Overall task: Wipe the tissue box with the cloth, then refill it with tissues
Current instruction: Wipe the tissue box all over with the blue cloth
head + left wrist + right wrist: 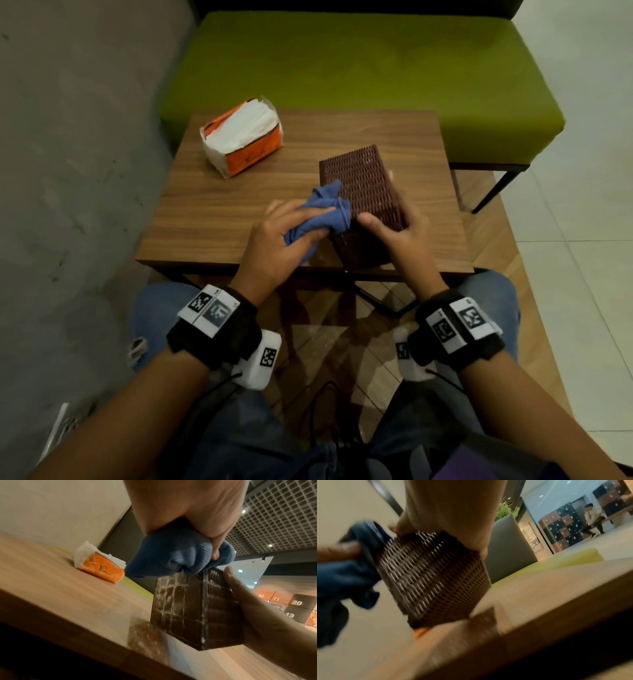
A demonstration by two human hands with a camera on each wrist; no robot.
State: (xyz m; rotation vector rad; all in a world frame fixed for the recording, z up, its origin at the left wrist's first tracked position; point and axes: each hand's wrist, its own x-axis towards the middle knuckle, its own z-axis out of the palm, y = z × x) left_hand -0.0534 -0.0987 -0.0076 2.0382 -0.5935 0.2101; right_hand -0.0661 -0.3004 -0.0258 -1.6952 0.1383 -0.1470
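Both hands on the brown woven tissue box (pixel 363 192), cloth bunched in the left.

The left hand (pixel 274 246) has its grip closed around the blue cloth (pixel 322 216), pressing it against the box's near upper edge. The right hand (pixel 404 236) clasps the box's right side, thumb on top, holding it tilted at the desk's (pixel 239 205) near edge. The orange tissue pack (pixel 243 137) lies well apart at the far left, bare wood between.
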